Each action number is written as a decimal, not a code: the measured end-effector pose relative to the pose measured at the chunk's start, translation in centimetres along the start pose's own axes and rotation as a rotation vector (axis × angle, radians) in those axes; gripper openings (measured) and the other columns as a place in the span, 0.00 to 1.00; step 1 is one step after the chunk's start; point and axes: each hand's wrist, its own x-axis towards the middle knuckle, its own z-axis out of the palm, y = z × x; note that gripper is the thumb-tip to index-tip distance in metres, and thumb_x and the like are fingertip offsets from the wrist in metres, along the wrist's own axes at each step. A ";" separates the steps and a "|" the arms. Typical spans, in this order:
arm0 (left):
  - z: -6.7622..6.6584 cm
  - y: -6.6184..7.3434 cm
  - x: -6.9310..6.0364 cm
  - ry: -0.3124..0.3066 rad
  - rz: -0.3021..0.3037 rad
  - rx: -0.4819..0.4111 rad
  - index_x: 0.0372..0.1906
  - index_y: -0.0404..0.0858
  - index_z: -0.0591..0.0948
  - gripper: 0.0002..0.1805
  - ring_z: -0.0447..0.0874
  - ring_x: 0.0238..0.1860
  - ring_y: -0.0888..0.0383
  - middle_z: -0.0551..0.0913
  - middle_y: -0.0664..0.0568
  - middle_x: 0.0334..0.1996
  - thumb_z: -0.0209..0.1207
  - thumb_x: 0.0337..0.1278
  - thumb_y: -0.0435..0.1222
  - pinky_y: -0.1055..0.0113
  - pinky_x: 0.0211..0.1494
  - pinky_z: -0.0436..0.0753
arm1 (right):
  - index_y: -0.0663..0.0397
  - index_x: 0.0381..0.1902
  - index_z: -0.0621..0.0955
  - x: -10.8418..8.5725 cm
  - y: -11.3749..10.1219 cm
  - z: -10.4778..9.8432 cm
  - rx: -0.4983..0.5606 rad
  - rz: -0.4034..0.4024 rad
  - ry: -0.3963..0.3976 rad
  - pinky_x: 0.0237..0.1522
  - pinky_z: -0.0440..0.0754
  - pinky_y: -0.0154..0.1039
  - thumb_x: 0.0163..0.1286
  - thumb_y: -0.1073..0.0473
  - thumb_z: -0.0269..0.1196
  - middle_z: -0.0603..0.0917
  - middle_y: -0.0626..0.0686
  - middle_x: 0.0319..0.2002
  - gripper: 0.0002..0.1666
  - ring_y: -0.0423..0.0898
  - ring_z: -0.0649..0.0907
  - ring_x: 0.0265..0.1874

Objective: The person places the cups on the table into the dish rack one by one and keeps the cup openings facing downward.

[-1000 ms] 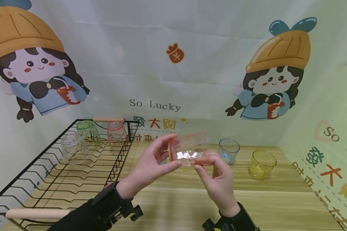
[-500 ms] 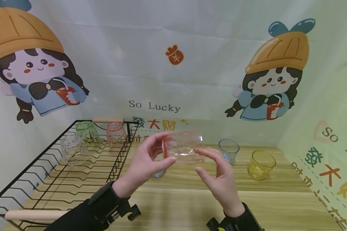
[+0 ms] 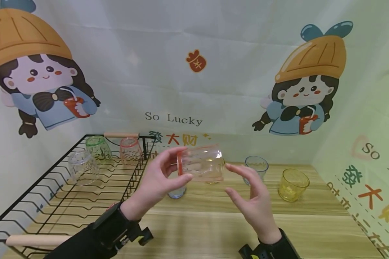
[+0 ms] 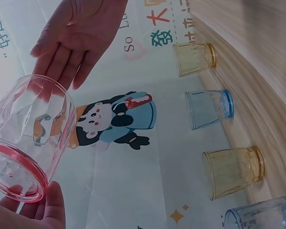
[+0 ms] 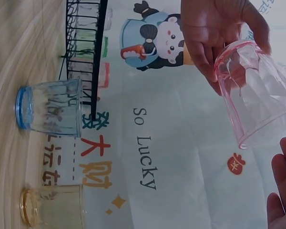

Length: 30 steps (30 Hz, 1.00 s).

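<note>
A pink-tinted clear drinking glass [image 3: 201, 165] lies sideways in the air above the table. My left hand [image 3: 159, 180] grips it at its thick red base, thumb on the near side and fingers behind. The mouth of the glass faces right, towards my right hand [image 3: 254, 198], whose thumb and fingers are spread and hold nothing. A small gap separates that hand from the rim. In the right wrist view the inside of the glass [image 4: 43, 129] cannot be seen in full, but in the left wrist view its walls look see-through and faceted.
At left stands a black wire rack with a wooden handle [image 3: 39, 240]. It bears a green glass [image 3: 98, 149], a pink glass [image 3: 130, 151] and a clear glass [image 3: 83, 167]. Blue glasses [image 3: 177, 192] [image 4: 209, 109] and yellow glasses [image 3: 293, 185] stand on the wooden table.
My right hand has let go of the glass and moved right, its fingers spreading. My left hand has carried the glass a little to the left.
</note>
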 end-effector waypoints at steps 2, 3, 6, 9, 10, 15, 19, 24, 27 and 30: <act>-0.2 0.0 0.0 0.000 -0.008 -0.006 0.68 0.35 0.70 0.39 0.75 0.60 0.51 0.75 0.44 0.60 0.71 0.47 0.25 0.65 0.63 0.76 | 0.71 0.59 0.76 0.0 0.0 -0.1 -0.005 -0.002 -0.001 0.69 0.65 0.42 0.65 0.62 0.69 0.81 0.57 0.59 0.28 0.48 0.75 0.60; -0.2 0.0 0.0 0.000 -0.011 -0.007 0.68 0.35 0.69 0.39 0.75 0.60 0.51 0.75 0.44 0.61 0.71 0.48 0.25 0.65 0.63 0.76 | 0.71 0.59 0.76 0.0 0.1 -0.2 -0.004 -0.003 -0.001 0.68 0.66 0.42 0.65 0.61 0.69 0.80 0.58 0.59 0.28 0.48 0.75 0.61; -0.4 -0.1 0.0 0.004 -0.018 -0.004 0.68 0.35 0.69 0.39 0.75 0.60 0.51 0.75 0.45 0.61 0.71 0.48 0.25 0.66 0.63 0.76 | 0.72 0.59 0.75 0.0 0.1 -0.4 -0.006 -0.009 -0.001 0.67 0.68 0.41 0.65 0.62 0.69 0.80 0.60 0.59 0.29 0.49 0.75 0.61; -0.6 -0.1 -0.1 0.007 -0.023 0.004 0.68 0.35 0.70 0.38 0.75 0.60 0.51 0.75 0.45 0.61 0.70 0.49 0.26 0.65 0.63 0.76 | 0.71 0.60 0.75 -0.1 0.1 -0.6 -0.015 0.000 -0.004 0.67 0.68 0.41 0.62 0.67 0.69 0.80 0.60 0.59 0.29 0.50 0.75 0.61; -0.7 -0.1 -0.1 0.008 -0.025 0.004 0.68 0.35 0.70 0.38 0.75 0.60 0.51 0.75 0.45 0.61 0.70 0.49 0.26 0.65 0.63 0.76 | 0.71 0.60 0.75 -0.1 0.1 -0.7 -0.021 0.007 -0.007 0.67 0.68 0.41 0.61 0.69 0.69 0.80 0.60 0.59 0.29 0.49 0.74 0.61; -1.0 -0.1 -0.1 0.013 -0.034 0.012 0.68 0.36 0.69 0.38 0.74 0.60 0.51 0.75 0.44 0.61 0.70 0.50 0.26 0.65 0.63 0.77 | 0.70 0.61 0.75 -0.3 0.3 -1.0 -0.050 0.037 -0.021 0.68 0.66 0.42 0.55 0.78 0.69 0.80 0.58 0.60 0.34 0.48 0.74 0.62; -1.3 -0.1 -0.1 0.020 -0.044 0.027 0.68 0.36 0.70 0.38 0.75 0.60 0.51 0.75 0.44 0.60 0.70 0.50 0.26 0.66 0.63 0.77 | 0.70 0.61 0.75 -0.3 0.5 -1.3 -0.068 0.030 -0.023 0.69 0.65 0.42 0.54 0.78 0.69 0.80 0.58 0.60 0.34 0.48 0.74 0.62; -1.8 -0.3 0.0 0.032 -0.050 0.063 0.67 0.36 0.70 0.37 0.76 0.59 0.51 0.75 0.44 0.59 0.71 0.49 0.27 0.66 0.62 0.78 | 0.69 0.61 0.76 -0.4 0.7 -1.7 -0.105 0.024 -0.027 0.71 0.62 0.44 0.55 0.74 0.70 0.80 0.58 0.59 0.33 0.47 0.75 0.62; -2.2 -0.4 0.0 0.043 -0.052 0.089 0.67 0.35 0.70 0.37 0.76 0.59 0.51 0.76 0.44 0.59 0.71 0.49 0.27 0.67 0.62 0.78 | 0.69 0.61 0.76 -0.4 0.8 -1.9 -0.119 0.019 -0.027 0.72 0.61 0.47 0.57 0.71 0.71 0.80 0.59 0.59 0.32 0.47 0.75 0.62; -2.5 -0.4 0.0 0.051 -0.060 0.103 0.67 0.35 0.70 0.37 0.75 0.59 0.50 0.76 0.43 0.59 0.70 0.50 0.27 0.67 0.62 0.77 | 0.69 0.61 0.76 -0.6 1.1 -2.2 -0.131 0.024 -0.029 0.72 0.61 0.47 0.57 0.72 0.71 0.80 0.59 0.59 0.33 0.47 0.75 0.62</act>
